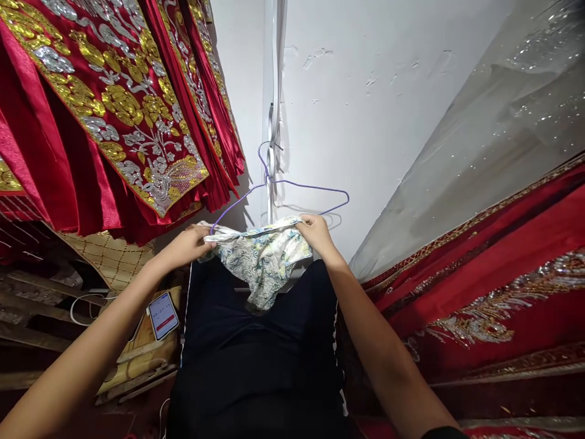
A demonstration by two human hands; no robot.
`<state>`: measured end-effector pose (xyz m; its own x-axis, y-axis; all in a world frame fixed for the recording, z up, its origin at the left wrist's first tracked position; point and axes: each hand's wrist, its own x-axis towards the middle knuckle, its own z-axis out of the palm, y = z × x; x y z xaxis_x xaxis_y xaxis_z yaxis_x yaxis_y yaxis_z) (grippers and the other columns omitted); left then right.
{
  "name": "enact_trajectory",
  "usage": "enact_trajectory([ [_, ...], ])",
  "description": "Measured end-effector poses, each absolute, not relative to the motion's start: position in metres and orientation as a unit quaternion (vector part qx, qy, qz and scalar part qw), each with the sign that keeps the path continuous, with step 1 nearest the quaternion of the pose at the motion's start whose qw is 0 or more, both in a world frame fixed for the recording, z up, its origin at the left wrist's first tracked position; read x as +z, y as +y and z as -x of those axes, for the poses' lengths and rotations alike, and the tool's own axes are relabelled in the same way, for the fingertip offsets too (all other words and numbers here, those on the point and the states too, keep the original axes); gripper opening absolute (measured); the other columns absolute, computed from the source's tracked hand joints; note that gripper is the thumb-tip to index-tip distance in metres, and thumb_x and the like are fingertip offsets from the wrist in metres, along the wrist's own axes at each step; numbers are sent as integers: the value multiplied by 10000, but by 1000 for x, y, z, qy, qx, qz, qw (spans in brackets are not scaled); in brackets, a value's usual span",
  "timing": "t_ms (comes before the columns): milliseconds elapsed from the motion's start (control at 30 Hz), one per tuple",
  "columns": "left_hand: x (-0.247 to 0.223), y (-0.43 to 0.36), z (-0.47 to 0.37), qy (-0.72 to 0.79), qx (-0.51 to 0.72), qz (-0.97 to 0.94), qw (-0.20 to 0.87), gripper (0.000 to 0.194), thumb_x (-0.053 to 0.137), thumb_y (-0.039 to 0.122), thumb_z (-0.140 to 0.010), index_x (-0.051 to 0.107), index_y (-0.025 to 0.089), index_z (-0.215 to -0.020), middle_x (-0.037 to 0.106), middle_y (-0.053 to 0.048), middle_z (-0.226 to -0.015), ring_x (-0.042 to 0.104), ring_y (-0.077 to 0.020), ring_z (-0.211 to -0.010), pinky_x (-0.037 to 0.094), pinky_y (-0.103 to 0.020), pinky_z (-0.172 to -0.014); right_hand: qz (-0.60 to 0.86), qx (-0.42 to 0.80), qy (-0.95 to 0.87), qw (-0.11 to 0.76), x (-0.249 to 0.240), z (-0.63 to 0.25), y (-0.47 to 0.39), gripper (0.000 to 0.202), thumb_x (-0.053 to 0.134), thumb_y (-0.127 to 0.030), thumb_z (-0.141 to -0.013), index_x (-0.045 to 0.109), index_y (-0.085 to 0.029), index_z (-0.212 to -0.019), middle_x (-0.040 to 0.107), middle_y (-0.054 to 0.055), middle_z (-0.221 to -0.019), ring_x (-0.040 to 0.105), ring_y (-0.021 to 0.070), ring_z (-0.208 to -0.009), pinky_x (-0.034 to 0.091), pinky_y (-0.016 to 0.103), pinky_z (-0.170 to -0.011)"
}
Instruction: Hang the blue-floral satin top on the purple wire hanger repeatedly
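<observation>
A purple wire hanger (311,185) hangs by its hook from a white fitting on the wall. Over its lower part is a floral garment (265,256) in white, green and yellow, its upper edge stretched between my hands and its lower part bunched in the middle. My left hand (192,242) is closed on the garment's left end, at the hanger's left corner. On the other side, my right hand (316,235) pinches the upper edge below the hanger's right arm. The hanger's bottom bar is mostly covered by cloth.
Red garments with gold and silver embroidery (132,122) hang at upper left. On the right are a sheer sparkly cloth (439,171) and beaded red fabric (493,274). A lit phone (163,316) lies at lower left on a wooden surface. Dark cloth (256,360) fills the lower middle.
</observation>
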<state>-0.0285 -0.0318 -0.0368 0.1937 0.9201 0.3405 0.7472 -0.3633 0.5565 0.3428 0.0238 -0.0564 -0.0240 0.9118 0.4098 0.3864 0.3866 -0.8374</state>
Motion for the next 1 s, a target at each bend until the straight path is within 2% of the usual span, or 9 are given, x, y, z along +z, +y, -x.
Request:
enact_trajectory([
  [167,-9,-29,0,436,324,-838,42,140,633,341,-790,666,206,-784,620,-98,-1366,498,-340,-1321,350,-487,-1142,443,334,-673,489,-51,-336,7,160,521,-246,-706,650,-151,-697,603,6,-677,516,153,-661,371,260,-614],
  [267,2,-24,-18,402,382,-831,48,84,606,260,-794,628,193,-840,646,-108,-1302,576,-293,-1233,433,-434,-1064,400,364,-694,475,-52,-323,-7,211,495,-205,-703,690,-149,-760,648,27,-733,590,183,-740,425,274,-669],
  [367,10,-15,-24,411,408,-811,83,345,516,248,-879,593,190,-1211,692,-88,-1167,660,-220,-1051,498,-355,-944,406,317,-702,492,-49,-325,-16,390,502,-168,-694,721,-177,-1017,668,28,-784,619,194,-759,447,279,-659],
  [467,17,-10,-19,440,374,-814,64,398,488,271,-918,602,178,-1288,713,-77,-1133,672,-216,-1001,498,-329,-920,459,209,-637,583,-44,-349,-14,792,558,-166,-698,442,-216,-1479,669,23,-840,622,193,-734,468,294,-655],
  [533,22,-9,-15,443,355,-822,42,363,498,279,-920,650,172,-1232,719,-78,-1133,671,-227,-996,495,-328,-921,504,142,-603,602,-39,-370,-6,923,596,-181,-693,296,-194,-1565,657,25,-849,594,183,-687,471,309,-659],
  [600,27,-10,-13,429,342,-836,18,340,503,281,-926,661,176,-1208,712,-81,-1139,661,-233,-1006,491,-330,-923,537,114,-604,577,-32,-389,4,865,635,-199,-673,423,-160,-1511,644,30,-843,560,170,-656,462,317,-658],
  [700,32,-7,-13,408,335,-849,-30,296,480,288,-949,664,173,-1152,678,-96,-1088,635,-231,-994,485,-335,-903,559,143,-614,538,-15,-407,11,506,715,-251,-647,734,-118,-1135,635,40,-791,537,158,-651,424,307,-628],
  [833,31,1,-6,457,381,-798,-99,270,505,350,-953,665,173,-1079,614,-114,-1083,598,-236,-986,466,-357,-920,520,316,-657,445,16,-423,0,320,854,-384,-596,755,-129,-764,647,42,-673,561,164,-619,389,287,-557],
  [1000,25,8,5,523,423,-739,-36,344,582,461,-916,632,181,-1110,665,-55,-910,612,-199,-820,464,-306,-780,428,525,-614,404,25,-439,-7,432,916,-464,-546,762,-129,-772,731,100,-734,656,211,-622,492,336,-592],
])
